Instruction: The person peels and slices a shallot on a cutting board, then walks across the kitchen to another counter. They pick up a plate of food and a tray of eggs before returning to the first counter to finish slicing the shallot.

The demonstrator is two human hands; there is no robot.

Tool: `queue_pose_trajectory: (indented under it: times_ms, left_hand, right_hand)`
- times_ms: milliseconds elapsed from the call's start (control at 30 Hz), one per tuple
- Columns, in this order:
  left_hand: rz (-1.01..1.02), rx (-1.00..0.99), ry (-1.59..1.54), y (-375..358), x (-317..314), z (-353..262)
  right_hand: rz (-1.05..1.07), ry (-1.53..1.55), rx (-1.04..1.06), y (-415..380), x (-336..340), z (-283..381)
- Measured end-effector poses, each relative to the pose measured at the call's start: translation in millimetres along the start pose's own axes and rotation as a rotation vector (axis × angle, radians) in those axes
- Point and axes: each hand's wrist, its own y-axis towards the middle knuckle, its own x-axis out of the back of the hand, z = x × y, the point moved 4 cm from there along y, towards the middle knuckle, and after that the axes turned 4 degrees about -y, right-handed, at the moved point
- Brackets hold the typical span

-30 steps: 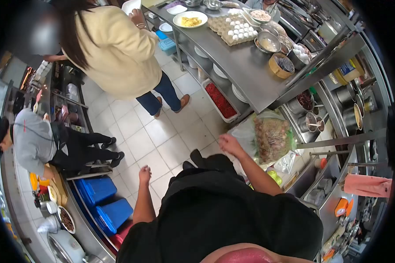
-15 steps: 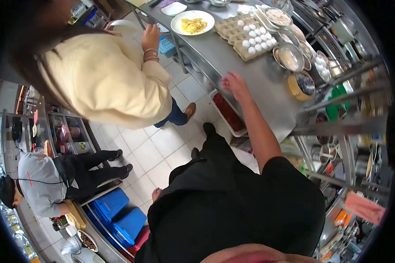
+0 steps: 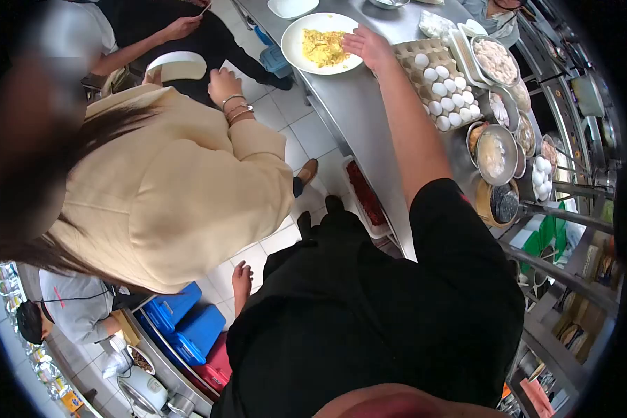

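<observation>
My right hand (image 3: 369, 49) is stretched out over the steel counter (image 3: 369, 104), fingers extended and holding nothing. Its fingertips overlap the right rim of a white plate (image 3: 296, 56) bearing yellow scrambled eggs (image 3: 324, 47). An egg tray (image 3: 407, 56) with several white eggs (image 3: 449, 94) lies just right of my right wrist. Low at my left side hangs my left hand (image 3: 242, 280), its fingers loosely apart with nothing in them.
A person in a cream jacket (image 3: 174, 181) stands close on my left, holding a white dish (image 3: 177, 66). Bowls, including one of pale food (image 3: 493, 155), line the counter's right side. Blue bins (image 3: 195, 331) stand behind at left; a red-filled container (image 3: 366, 195) sits below the counter edge.
My right hand has moved forward from the counter's edge to the egg plate. The view has shifted closer to the counter, and another person in dark clothes now shows at upper left.
</observation>
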Motion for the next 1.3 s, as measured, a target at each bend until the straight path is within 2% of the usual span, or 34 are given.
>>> queue_pose_trajectory:
  times_ms: [133,233,267,333,367,400,500,600,633,767,833,900,1000,1067,1100,1167,1300]
  left_hand:
    - [-0.005,0.011,0.039,16,-8,-20]
    - [0.006,0.112,0.149,13,-9,-18]
    - [0.043,0.084,0.180,31,3,17]
    - [0.093,0.015,0.359,48,18,58]
    - [0.116,-0.021,0.448,49,15,52]
    - [0.079,0.007,0.353,44,13,52]
    - [0.160,-0.007,0.159,75,23,55]
    - [0.050,0.100,0.190,63,-3,-10]
    - [0.046,0.079,0.176,68,-7,-20]
    - [0.014,0.036,0.132,60,-19,-46]
    - [0.012,0.038,0.148,47,-27,-52]
    - [0.053,0.066,0.194,56,-17,-16]
    - [0.093,0.051,0.342,39,-14,-4]
    - [0.106,0.067,0.339,38,-3,21]
    - [0.096,0.078,0.282,54,11,63]
    - [0.065,0.118,0.211,46,25,81]
    - [0.064,0.134,0.202,36,14,54]
  right_hand:
    - [-0.112,-0.046,0.019,-40,24,-16]
    - [-0.028,0.082,-0.115,-115,44,-76]
    - [0.010,0.086,-0.169,-141,51,-97]
    - [-0.160,0.065,-0.234,-159,50,-117]
    - [-0.177,0.056,-0.224,-153,50,-118]
    - [-0.193,0.048,-0.215,-144,50,-116]
    - [-0.251,0.014,-0.208,-111,35,-98]
    - [-0.212,0.014,-0.217,-53,29,-91]
    - [-0.181,0.021,-0.223,-45,20,-88]
    - [-0.306,-0.098,-0.159,-26,2,-90]
    - [-0.367,-0.106,-0.137,-11,2,-100]
    - [-0.428,-0.079,-0.138,-6,-7,-99]
    - [-0.388,-0.012,-0.156,-10,-13,-100]
    - [-0.318,0.043,-0.234,-17,-12,-106]
    - [-0.293,0.043,-0.224,-29,-14,-106]
    - [-0.228,0.041,-0.220,-69,-17,-114]
    - [-0.209,-0.039,-0.207,-147,13,-156]
